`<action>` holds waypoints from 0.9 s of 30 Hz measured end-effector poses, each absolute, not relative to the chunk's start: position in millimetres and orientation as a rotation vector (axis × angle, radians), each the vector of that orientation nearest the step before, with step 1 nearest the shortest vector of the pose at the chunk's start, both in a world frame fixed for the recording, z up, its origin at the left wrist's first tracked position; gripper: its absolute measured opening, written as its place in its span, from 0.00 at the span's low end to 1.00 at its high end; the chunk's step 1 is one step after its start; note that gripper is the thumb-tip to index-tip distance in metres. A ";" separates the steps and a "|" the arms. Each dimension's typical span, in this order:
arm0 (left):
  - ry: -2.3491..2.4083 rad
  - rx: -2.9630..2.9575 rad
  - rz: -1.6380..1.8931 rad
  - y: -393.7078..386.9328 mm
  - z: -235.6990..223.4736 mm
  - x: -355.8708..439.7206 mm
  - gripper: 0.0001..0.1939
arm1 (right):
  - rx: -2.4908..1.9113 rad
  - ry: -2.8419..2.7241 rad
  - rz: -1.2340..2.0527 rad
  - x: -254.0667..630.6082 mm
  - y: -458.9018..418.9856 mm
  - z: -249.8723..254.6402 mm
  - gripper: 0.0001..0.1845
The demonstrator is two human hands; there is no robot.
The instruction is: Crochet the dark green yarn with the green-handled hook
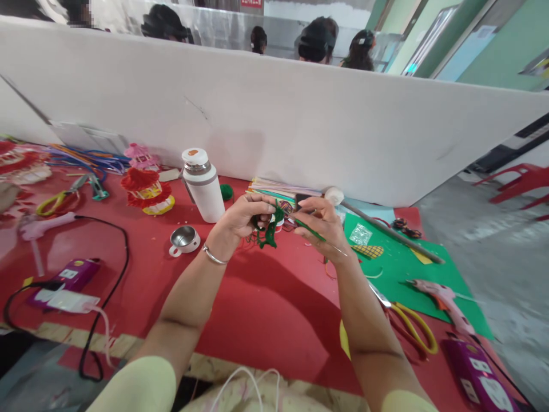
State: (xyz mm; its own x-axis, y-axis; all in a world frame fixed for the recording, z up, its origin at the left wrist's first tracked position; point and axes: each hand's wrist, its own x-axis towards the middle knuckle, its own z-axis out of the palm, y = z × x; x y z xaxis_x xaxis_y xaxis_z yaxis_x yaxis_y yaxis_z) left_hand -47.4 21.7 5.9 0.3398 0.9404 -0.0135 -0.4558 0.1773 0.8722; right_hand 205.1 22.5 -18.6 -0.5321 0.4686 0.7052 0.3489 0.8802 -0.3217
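Near edge of the tabletop (pixel 266 320), red-covered: two bare forearms are extended over it from pale yellow sleeves. At the near right corner a purple power strip (pixel 478 375) is laid; just beyond it, yellow-handled scissors (pixel 409 323) and a pink glue gun (pixel 441 297), the latter resting on a green sheet (pixel 398 269) along the right edge. Towards the near left corner a second purple power strip (pixel 71 277) with a black cable (pixel 109 286) is found.

Middle of the tabletop, held above the surface: a green pipe-cleaner figure (pixel 270 229) is pinched in the left hand (pixel 242 220), fingers curled closed around its upper part; a silver bangle is worn on that wrist. A green pipe-cleaner strand (pixel 311 229) is nipped between thumb and forefinger of the right hand (pixel 323 226), the remaining fingers loosely bent. Figure and strand appear joined between the two hands.

Just left of the hands: a small metal cup (pixel 184 239), standing open; behind it a white flask (pixel 201 184), upright.

Far left of the tabletop: a red-and-yellow paper lantern (pixel 146 191), a second pair of yellow-handled scissors (pixel 55 200), a bundle of coloured pipe cleaners (pixel 86 157).

Far edge: a stack of coloured sheets (pixel 278 187) is set against a white partition (pixel 274 114), over which several heads are seen.
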 end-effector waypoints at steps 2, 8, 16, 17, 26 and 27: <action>0.665 0.940 1.061 22.5 5.9 -50.8 0.07 | -0.565 -2.221 0.161 206.0 19.1 -12.0 0.22; 0.716 1.021 0.986 21.4 9.7 -54.1 0.07 | -0.515 -2.287 0.187 206.7 8.1 9.5 0.18; 0.737 1.061 0.949 19.7 14.2 -53.9 0.06 | -0.511 -2.320 0.280 210.5 4.4 14.2 0.19; 0.737 1.068 0.944 19.9 13.4 -54.3 0.06 | -0.507 -2.324 0.286 210.4 4.2 14.2 0.19; 0.646 1.193 0.898 25.5 5.7 -58.6 0.07 | -0.509 -2.280 0.527 210.5 -2.5 21.7 0.15; 0.642 1.189 0.897 25.9 5.0 -59.0 0.07 | -0.507 -2.254 0.569 209.7 -1.9 20.9 0.14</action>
